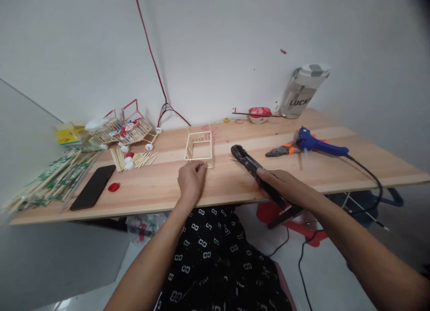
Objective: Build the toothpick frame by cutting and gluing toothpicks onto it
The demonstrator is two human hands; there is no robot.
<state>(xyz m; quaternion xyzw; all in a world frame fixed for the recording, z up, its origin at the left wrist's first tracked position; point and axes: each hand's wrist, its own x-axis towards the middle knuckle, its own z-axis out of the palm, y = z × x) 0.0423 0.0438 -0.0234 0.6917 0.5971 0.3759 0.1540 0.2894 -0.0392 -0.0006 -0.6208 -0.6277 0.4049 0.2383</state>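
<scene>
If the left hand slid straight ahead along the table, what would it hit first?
Probably the small stick frame: it stands just beyond the left hand fingertips, near its front corner, though depth is hard to judge.

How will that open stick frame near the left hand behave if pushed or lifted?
The stick frame is built of thin sticks with open sides, so it is probably very light and would slide easily on the smooth table. Its slender joined members look fragile; a squeeze from the left hand could likely crack it.
</scene>
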